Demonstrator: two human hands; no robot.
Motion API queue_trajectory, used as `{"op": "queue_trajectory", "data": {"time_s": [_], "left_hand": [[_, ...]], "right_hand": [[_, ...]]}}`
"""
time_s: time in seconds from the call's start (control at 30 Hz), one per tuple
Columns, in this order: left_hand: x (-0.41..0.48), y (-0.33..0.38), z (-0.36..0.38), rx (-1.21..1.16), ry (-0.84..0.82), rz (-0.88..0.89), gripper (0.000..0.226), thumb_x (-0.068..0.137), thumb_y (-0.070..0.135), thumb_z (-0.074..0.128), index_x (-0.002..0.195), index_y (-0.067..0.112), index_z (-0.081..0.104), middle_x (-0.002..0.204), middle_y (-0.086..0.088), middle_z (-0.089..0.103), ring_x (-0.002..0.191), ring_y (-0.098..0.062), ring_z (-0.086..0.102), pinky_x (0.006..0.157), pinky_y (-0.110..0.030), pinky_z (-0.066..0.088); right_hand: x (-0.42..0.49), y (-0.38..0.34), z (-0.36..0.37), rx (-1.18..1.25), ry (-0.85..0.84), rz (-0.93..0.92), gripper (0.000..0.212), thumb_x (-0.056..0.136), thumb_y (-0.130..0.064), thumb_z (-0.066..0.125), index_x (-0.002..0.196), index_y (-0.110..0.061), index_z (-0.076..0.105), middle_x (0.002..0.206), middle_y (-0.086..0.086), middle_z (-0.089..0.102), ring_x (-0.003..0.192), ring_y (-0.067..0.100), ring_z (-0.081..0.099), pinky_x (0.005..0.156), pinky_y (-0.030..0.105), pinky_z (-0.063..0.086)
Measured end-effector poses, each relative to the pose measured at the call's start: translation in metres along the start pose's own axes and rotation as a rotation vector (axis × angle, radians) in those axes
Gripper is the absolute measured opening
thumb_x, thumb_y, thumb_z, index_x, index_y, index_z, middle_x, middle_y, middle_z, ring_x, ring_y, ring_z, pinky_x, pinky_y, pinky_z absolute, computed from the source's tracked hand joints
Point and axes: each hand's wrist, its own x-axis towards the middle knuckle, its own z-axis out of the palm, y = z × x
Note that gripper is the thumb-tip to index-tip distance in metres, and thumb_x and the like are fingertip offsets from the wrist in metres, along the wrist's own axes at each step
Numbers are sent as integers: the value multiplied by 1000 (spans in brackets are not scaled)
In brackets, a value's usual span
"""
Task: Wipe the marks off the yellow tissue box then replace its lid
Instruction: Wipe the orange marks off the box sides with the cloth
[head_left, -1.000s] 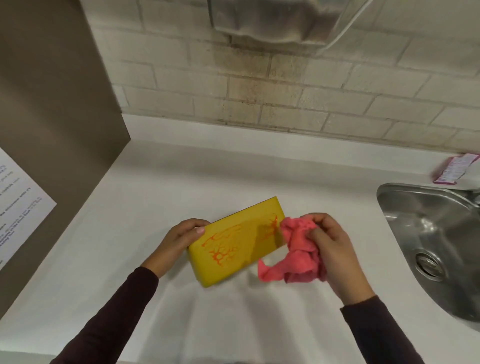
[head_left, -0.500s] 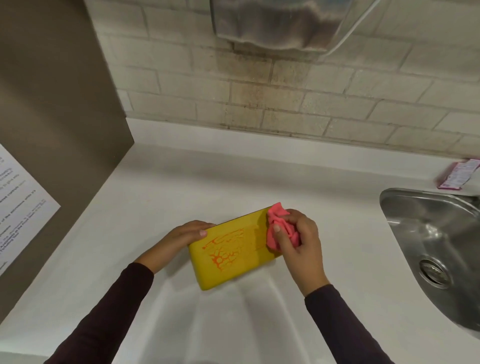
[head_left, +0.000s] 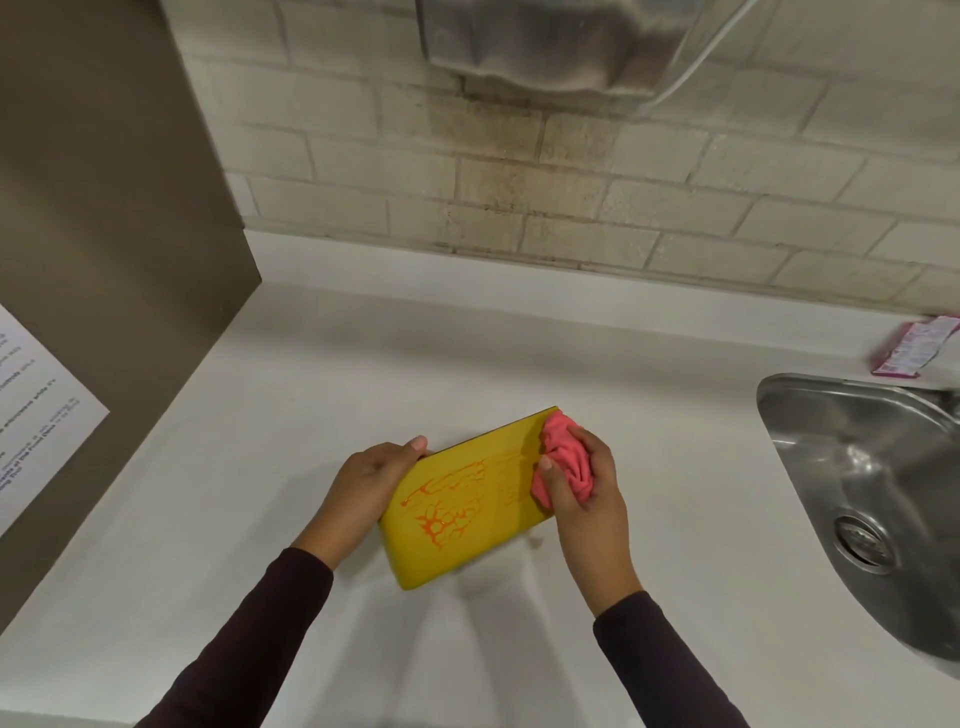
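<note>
One white worktop (head_left: 322, 395) filled the view, with one steel sink (head_left: 852, 483) set well to the right of the grip and one pale brick wall (head_left: 519, 208) behind it. One yellow tissue box (head_left: 462, 540) lay on the worktop, tilted, with orange marks (head_left: 447, 512) across its face. The left hand (head_left: 363, 480) clasped the box's left end. The right hand (head_left: 584, 491) was closed around one bunched pink cloth (head_left: 563, 460), pressed on the box's right end. A second earlier the cloth had hung loose beside the box; the marks nearest it had since faded. One pink packet (head_left: 914, 345) lay behind the sink.
</note>
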Motion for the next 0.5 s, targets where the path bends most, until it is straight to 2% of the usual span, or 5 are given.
{"op": "queue_trajectory", "data": {"time_s": [0.07, 0.17, 0.23, 0.33, 0.5], "left_hand": [[0, -1, 0, 5, 5, -7, 29, 90, 43, 48, 87, 27, 72, 92, -4, 70, 86, -19, 66, 78, -32, 48], [-2, -1, -2, 11, -7, 11, 28, 89, 41, 51, 89, 23, 72, 91, -2, 71, 86, -17, 66, 76, -30, 48], [-3, -2, -2, 12, -27, 10, 29, 89, 40, 52, 93, 20, 72, 94, -2, 70, 89, -17, 65, 79, -33, 49], [-2, -1, -4, 2, -35, 1, 26, 90, 36, 54, 94, 18, 72, 95, -4, 70, 90, -19, 65, 77, -31, 48], [-4, 0, -3, 1, -54, -11, 22, 91, 31, 55, 94, 18, 72, 96, -1, 69, 90, -17, 64, 76, -27, 47]], "right_hand": [[-2, 0, 2, -34, 23, -51, 36, 90, -35, 55, 123, -44, 45, 127, -14, 49, 118, -3, 46, 97, 16, 40], [-10, 9, 7, -281, 139, -224, 39, 91, -34, 46, 129, -27, 50, 126, -5, 40, 116, -6, 34, 98, 9, 28], [-14, 15, 9, -395, 191, -252, 40, 90, -35, 41, 127, -25, 52, 125, 0, 40, 113, 3, 30, 96, 20, 27], [-9, 16, 12, -404, 225, -241, 38, 89, -37, 41, 123, -28, 54, 125, -1, 40, 110, 6, 29, 91, 29, 31], [6, 4, 16, -329, 238, -193, 40, 88, -41, 40, 121, -25, 57, 119, -9, 40, 107, 5, 31, 89, 22, 29]]}}
